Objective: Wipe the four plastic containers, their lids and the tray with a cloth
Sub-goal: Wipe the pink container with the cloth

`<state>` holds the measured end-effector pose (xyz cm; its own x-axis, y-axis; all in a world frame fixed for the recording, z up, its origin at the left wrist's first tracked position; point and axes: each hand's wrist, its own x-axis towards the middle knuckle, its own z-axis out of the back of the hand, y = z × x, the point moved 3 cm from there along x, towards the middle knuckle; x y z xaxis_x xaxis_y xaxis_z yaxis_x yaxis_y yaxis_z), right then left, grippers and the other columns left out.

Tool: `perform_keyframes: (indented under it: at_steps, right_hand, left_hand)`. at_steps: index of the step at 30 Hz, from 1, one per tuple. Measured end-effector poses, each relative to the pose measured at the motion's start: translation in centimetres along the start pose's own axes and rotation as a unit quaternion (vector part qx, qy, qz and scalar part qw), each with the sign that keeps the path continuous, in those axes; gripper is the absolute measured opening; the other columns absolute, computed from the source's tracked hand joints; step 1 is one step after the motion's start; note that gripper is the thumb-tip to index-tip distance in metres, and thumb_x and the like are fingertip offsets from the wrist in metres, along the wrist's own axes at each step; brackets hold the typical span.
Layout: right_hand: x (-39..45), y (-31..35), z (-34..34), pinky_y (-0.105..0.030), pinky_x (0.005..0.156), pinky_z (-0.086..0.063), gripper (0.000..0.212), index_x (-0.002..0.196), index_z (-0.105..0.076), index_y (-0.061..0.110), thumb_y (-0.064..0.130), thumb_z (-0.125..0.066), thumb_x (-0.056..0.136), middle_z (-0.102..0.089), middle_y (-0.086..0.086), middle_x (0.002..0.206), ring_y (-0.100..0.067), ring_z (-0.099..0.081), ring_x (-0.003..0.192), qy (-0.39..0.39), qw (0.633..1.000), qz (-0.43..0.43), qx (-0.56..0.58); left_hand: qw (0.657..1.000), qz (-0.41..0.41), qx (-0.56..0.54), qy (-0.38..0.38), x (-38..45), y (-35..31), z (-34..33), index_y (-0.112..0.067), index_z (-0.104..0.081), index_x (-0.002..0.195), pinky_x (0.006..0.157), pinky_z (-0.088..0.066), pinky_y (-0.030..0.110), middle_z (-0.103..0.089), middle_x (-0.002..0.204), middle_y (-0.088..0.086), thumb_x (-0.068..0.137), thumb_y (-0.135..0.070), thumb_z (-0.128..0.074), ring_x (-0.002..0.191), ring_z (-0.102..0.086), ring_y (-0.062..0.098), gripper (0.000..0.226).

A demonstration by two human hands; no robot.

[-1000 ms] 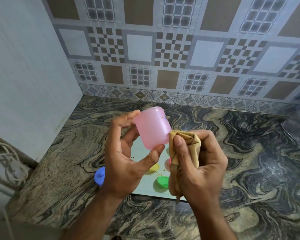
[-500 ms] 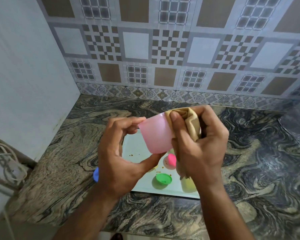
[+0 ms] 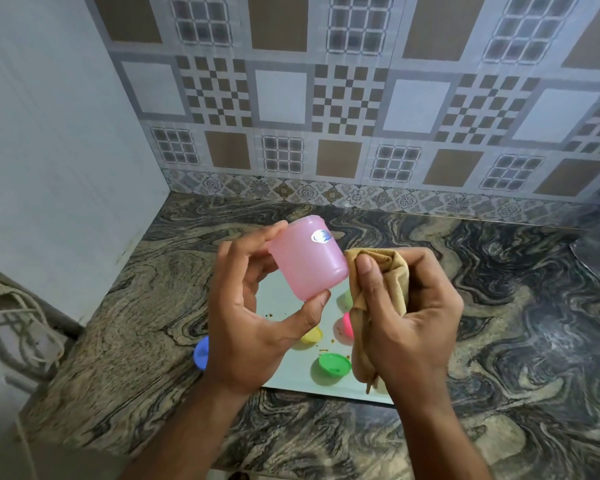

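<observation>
My left hand (image 3: 253, 320) holds a pink plastic container (image 3: 307, 259) above the tray, thumb at one end and fingers at the other; a small sticker faces me. My right hand (image 3: 409, 317) grips a bunched tan cloth (image 3: 381, 289) whose upper fold touches the container's right side. Below lies a pale tray (image 3: 291, 379) with crumbs on it. On the tray I see a green lid (image 3: 333, 364), a yellow lid (image 3: 311, 336) and a pink lid (image 3: 347, 323), all partly hidden by my hands. A blue lid (image 3: 201, 353) lies beside the tray's left edge.
The tray rests on a marbled stone counter (image 3: 499, 323) in a corner, with a tiled back wall (image 3: 326, 116) and a plain side wall (image 3: 49, 150). White cables (image 3: 18, 327) lie past the counter's left edge.
My right hand with the cloth slid from the container's upper side down to its right side. The container turned in my left hand, and its sticker now faces me.
</observation>
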<state>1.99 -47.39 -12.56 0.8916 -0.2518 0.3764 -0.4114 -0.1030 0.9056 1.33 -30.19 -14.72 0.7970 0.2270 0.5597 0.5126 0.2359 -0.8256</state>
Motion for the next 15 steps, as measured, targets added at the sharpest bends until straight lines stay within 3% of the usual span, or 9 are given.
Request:
perform_keyframes:
  at_steps: [4, 8, 12, 15]
  right_hand:
    - [0.6, 0.1, 0.6, -0.017, 0.054, -0.047, 0.015, 0.089, -0.067, 0.007, 0.017, -0.077, 0.093, -0.069, 0.008, 0.071, -0.002, -0.058, 0.057, -0.008, 0.998, 0.026, -0.049]
    - [0.9, 0.6, -0.2, -0.034, 0.055, -0.049, 0.017, 0.089, -0.069, 0.013, 0.025, -0.080, 0.092, -0.067, -0.005, 0.077, -0.018, -0.060, 0.061, 0.031, 0.987, 0.088, -0.134]
    - [0.8, 1.2, -1.7, -0.016, 0.066, -0.042, 0.022, 0.086, -0.069, 0.005, 0.019, -0.086, 0.089, -0.060, 0.001, 0.081, -0.009, -0.055, 0.071, 0.087, 0.951, 0.178, -0.239]
    - [1.5, 0.7, -1.7, -0.012, 0.067, -0.040, 0.021, 0.087, -0.070, 0.006, 0.019, -0.085, 0.089, -0.061, 0.001, 0.081, -0.009, -0.055, 0.071, 0.063, 0.947, 0.180, -0.259]
  left_hand:
    - [0.982, -0.030, 0.188, 0.007, 0.4, -0.7, 0.2, -0.026, -0.062, 0.138, 0.090, -0.057, 0.043, -0.053, 0.116, 0.008, 0.066, -0.034, -0.092, 0.107, -0.060, 0.026, 0.078]
    - [0.968, -0.034, 0.247, 0.016, 0.4, -1.5, -0.2, -0.025, -0.067, 0.136, 0.082, -0.051, 0.023, -0.050, 0.106, 0.006, 0.066, -0.047, -0.089, 0.098, -0.052, 0.008, 0.076]
    - [0.968, -0.042, 0.247, 0.021, 0.4, -1.9, -0.5, -0.029, -0.067, 0.136, 0.083, -0.047, 0.016, -0.049, 0.104, 0.004, 0.069, -0.052, -0.087, 0.095, -0.050, 0.005, 0.074]
    - [0.968, -0.044, 0.247, 0.024, 0.3, -1.7, -0.4, -0.027, -0.067, 0.136, 0.080, -0.050, 0.021, -0.049, 0.103, 0.005, 0.067, -0.042, -0.093, 0.093, -0.051, 0.010, 0.075]
